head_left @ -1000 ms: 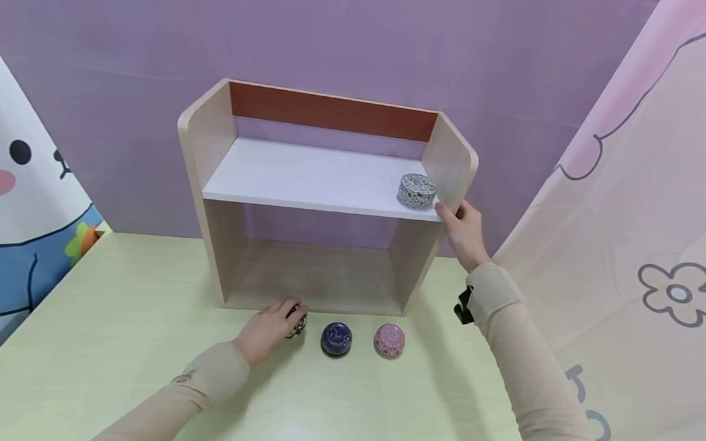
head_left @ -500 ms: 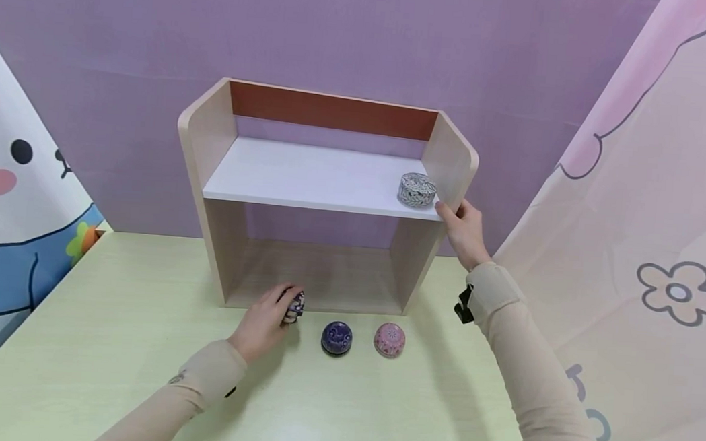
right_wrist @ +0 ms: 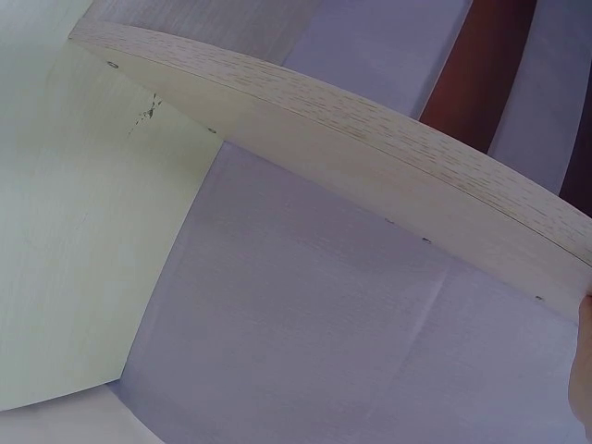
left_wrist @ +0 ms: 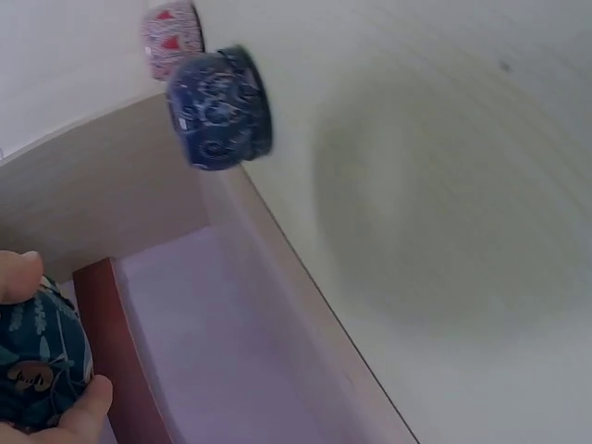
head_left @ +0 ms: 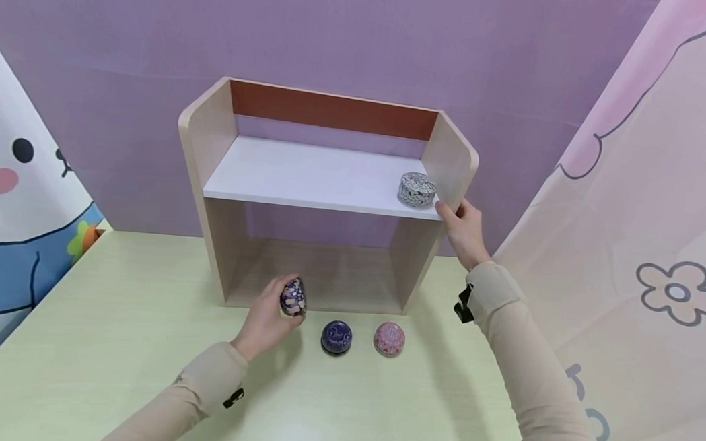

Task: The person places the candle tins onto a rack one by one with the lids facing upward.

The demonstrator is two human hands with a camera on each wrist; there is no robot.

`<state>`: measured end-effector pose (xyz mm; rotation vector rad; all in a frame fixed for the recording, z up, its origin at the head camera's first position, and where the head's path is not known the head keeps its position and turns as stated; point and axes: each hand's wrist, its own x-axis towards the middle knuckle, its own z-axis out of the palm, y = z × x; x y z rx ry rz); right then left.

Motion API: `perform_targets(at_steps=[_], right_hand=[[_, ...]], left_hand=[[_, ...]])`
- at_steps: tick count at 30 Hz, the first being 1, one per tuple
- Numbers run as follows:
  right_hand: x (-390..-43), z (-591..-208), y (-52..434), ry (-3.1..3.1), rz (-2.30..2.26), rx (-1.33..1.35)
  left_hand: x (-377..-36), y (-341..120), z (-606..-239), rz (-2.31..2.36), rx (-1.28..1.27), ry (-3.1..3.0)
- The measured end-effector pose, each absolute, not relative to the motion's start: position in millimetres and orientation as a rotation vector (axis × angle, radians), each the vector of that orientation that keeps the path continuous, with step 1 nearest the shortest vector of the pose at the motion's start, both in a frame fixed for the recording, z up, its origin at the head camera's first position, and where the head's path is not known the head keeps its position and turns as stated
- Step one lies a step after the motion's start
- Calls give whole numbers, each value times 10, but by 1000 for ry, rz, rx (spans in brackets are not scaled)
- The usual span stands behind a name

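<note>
The left hand (head_left: 265, 316) has picked a small dark tin (head_left: 294, 296) up off the table (head_left: 109, 340). A second ago the tin sat on the table under the fingers; now it is lifted and tipped, just in front of the shelf's (head_left: 325, 178) open bottom part. So it looks like this tin is on its way to the shelf. The fingers and thumb curl round it (the left wrist view shows the tin (left_wrist: 37, 365) pinched at the edge of the picture).

The right hand (head_left: 464, 231) has not moved. Its fingers hold the right side of the shelf, near the front corner of the top board.

On the top board sits one white tin (head_left: 417, 189), at the right end. The bottom part has nothing in it. A blue tin (head_left: 336, 337) and a pink tin (head_left: 389, 339) wait side by side on the table, just in front of the shelf.
</note>
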<state>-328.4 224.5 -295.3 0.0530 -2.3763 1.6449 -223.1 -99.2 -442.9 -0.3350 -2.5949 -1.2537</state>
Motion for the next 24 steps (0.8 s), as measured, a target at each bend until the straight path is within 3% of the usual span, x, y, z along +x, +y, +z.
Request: perform_targets(at_steps=[11,24], right_hand=[[-3278,-2963,2249,-2370,1648,71],[-3266,-2955,2239,-2380,1639,51]], left_hand=[[-2203,-962,-4428,-1918,-166,-2433],[-2149,-954,-4473,-1930,-191,-2400]])
